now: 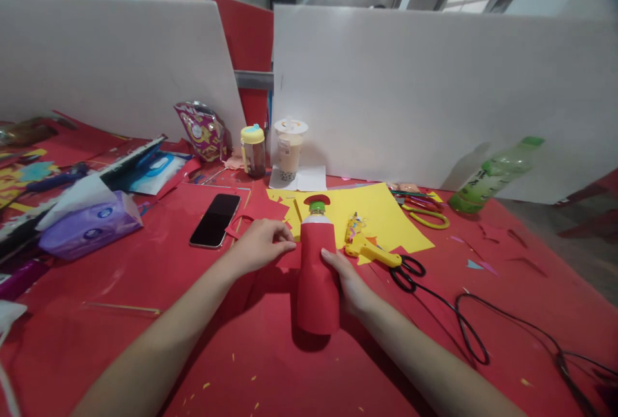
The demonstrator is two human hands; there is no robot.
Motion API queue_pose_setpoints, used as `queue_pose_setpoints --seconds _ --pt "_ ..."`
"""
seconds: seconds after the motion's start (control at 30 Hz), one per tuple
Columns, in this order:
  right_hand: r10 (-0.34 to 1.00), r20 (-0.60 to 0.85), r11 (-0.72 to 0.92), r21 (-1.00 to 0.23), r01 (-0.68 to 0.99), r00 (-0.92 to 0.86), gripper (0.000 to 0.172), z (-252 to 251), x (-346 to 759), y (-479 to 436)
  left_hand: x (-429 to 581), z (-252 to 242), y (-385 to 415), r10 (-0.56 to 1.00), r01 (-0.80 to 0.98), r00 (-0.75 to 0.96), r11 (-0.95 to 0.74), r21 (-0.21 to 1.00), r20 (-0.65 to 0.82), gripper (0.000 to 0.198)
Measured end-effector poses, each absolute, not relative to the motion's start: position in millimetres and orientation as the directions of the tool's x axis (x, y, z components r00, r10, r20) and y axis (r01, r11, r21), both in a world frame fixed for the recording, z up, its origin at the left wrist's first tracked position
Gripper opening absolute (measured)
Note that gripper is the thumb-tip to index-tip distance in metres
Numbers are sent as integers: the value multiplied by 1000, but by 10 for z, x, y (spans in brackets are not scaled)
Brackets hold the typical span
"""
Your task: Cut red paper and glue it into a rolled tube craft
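Note:
A bottle wrapped in red paper [317, 282] stands tilted in front of me, with a green cap [317, 206] and a red paper disc [317, 199] at its top. My right hand [350, 278] grips its right side, thumb on the front; the other fingers are hidden behind it. Just left of the bottle, my left hand [263, 243] hangs with loosely bent fingers, a gap between thumb and forefinger, and nothing visible in it. Yellow paper [381, 211] lies behind the bottle. A yellow glue gun [371, 251] and black-handled scissors [408, 272] rest to its right.
A phone [215, 221] and a purple tissue pack [91, 224] lie left. Behind stand a bubble tea cup [290, 150], a yellow-lidded bottle [253, 150] and a snack bag [200, 130]. A green bottle [495, 176] leans at right. A black cable [476, 340] crosses the right side.

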State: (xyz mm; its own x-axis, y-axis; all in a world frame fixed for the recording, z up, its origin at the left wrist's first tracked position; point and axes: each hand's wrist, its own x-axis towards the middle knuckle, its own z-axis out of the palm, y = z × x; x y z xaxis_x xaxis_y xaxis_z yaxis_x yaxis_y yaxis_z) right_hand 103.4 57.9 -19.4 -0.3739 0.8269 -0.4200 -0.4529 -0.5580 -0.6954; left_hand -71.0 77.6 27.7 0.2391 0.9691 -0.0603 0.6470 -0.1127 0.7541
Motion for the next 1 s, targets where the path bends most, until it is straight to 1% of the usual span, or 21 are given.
queue_pose_setpoints --seconds 0.13,0.3,0.47,0.6,0.73,0.83,1.0 --pt "830 -400 -552 -691 -466 -389 36 -200 1034 575 -696 267 773 970 651 232 -103 752 -67 17" --pt "827 -415 -557 -693 -458 -379 36 -178 1030 570 -676 253 767 970 647 230 -92 757 -79 17" --pt "828 -432 -558 -691 -459 -356 38 -184 1030 572 -686 248 767 962 651 268 -134 747 -61 17" --pt "830 -432 -555 -698 -453 -352 40 -187 1024 568 -685 286 757 955 671 284 -134 730 -86 18" --pt "828 -435 -558 -702 -442 -354 41 -171 1020 565 -679 322 743 958 693 274 -136 708 -84 19" --pt "826 -441 -561 -707 -430 -352 42 -158 1023 565 -694 334 740 958 718 275 -146 681 -85 25" --pt "823 -446 -564 -714 -415 -352 43 -152 1024 560 -741 336 749 935 767 332 -191 612 -125 29"
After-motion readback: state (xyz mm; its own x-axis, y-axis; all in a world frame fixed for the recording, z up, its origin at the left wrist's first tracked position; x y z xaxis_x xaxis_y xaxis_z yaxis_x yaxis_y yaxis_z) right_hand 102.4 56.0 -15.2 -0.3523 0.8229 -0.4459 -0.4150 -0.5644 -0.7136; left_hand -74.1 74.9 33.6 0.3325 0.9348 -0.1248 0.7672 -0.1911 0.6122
